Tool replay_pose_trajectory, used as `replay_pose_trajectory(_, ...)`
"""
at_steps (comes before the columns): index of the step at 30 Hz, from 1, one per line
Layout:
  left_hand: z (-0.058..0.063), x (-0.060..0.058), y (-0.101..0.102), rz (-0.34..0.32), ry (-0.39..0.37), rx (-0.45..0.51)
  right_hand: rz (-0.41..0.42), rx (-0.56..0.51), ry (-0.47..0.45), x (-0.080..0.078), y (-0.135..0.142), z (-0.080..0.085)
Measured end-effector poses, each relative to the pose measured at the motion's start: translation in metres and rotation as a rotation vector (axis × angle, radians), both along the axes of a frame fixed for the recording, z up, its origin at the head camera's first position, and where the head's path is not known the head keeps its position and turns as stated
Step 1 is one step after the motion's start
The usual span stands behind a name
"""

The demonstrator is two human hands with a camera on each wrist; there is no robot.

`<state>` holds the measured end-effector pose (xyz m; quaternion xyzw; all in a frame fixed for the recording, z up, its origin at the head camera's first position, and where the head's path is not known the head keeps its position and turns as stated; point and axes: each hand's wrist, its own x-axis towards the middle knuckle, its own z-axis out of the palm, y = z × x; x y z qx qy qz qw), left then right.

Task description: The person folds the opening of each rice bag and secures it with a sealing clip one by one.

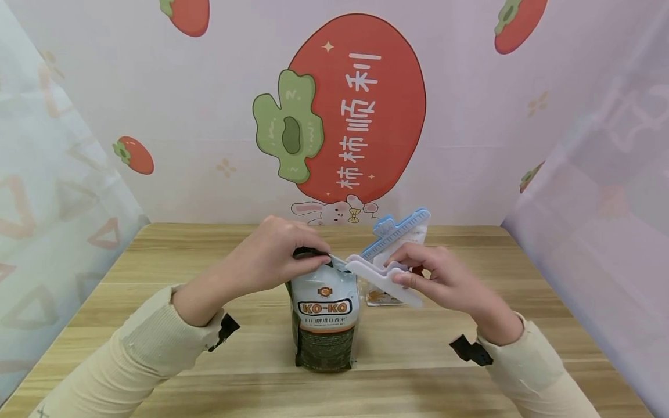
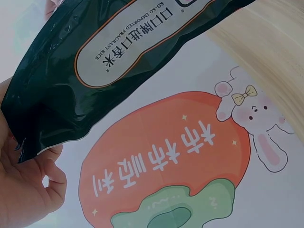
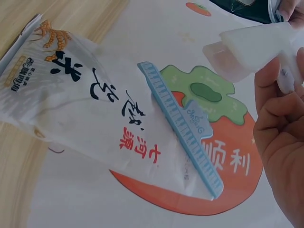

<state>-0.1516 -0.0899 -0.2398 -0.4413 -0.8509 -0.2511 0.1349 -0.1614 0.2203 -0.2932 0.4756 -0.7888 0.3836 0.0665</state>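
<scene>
A rice bag printed KO-KO stands upright on the table, its top edge folded. My left hand pinches that top edge at its left end; the left wrist view shows the fingers on the bag's dark green corner. In my right hand is a white plastic bag clip, pinched by its handles, with the jaws spread apart at the right end of the bag's top. The right wrist view shows the same clip beside the green bag.
Behind the right hand stands a second, white rice bag, closed across its top by a blue clip with a ruler-like edge. Both bags stand on a wood-grain table. A printed cloth backdrop rises behind, with side panels left and right.
</scene>
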Motion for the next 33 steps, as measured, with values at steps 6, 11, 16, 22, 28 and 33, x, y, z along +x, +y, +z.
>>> replay_pose_trajectory(6,0.001,0.001,0.000,-0.007,0.011,-0.018,-0.011,0.038,0.058,0.000,-0.007,0.003)
replay_pose_trajectory(11,0.000,0.002,-0.001,-0.011,0.028,-0.024,-0.029,0.071,0.103,0.003,-0.013,0.002)
replay_pose_trajectory(16,-0.001,0.002,0.000,-0.019,0.049,-0.018,-0.033,0.042,0.071,0.004,-0.016,0.000)
replay_pose_trajectory(22,-0.007,0.004,-0.004,0.064,-0.103,0.070,-0.037,0.005,0.022,0.003,-0.017,-0.005)
replay_pose_trajectory(28,-0.019,0.011,-0.014,0.244,-0.374,0.252,-0.019,-0.045,-0.018,0.002,-0.017,-0.009)
replay_pose_trajectory(33,-0.020,0.013,-0.014,0.228,-0.418,0.316,0.001,-0.092,-0.027,0.000,-0.020,-0.013)
